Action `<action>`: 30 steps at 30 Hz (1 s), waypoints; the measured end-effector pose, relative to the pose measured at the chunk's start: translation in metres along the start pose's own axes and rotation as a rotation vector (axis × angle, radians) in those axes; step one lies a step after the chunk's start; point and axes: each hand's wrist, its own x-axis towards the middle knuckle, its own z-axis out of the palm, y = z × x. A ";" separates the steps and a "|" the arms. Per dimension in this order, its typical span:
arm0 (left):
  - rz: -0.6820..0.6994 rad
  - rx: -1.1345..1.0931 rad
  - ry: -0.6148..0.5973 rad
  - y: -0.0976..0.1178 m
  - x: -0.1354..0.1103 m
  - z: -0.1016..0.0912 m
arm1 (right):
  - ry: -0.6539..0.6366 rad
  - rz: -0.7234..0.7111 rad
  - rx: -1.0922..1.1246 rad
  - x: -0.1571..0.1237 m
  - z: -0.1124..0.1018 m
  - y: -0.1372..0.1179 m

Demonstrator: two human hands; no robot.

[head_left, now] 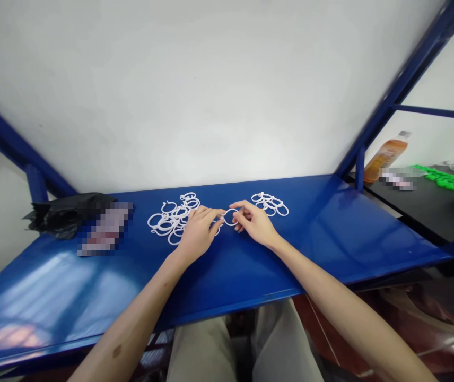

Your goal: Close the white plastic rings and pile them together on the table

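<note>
Between both hands, just above the blue table [92,286], is one white plastic ring [230,217]. My left hand [199,231] pinches its left side and my right hand [253,220] pinches its right side. Left of my left hand lies a loose pile of several white rings [169,218]. A smaller, neater cluster of white rings [270,204] lies just behind my right hand.
A crumpled black plastic bag [66,215] and a blurred packet [105,228] lie at the table's left. Blue frame posts [402,87] rise at both sides. On the neighbouring dark table stand an orange drink bottle [386,156] and green parts [445,179].
</note>
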 end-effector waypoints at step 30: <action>-0.393 -0.374 0.013 0.009 -0.002 0.001 | 0.082 -0.328 -0.464 -0.005 0.007 0.004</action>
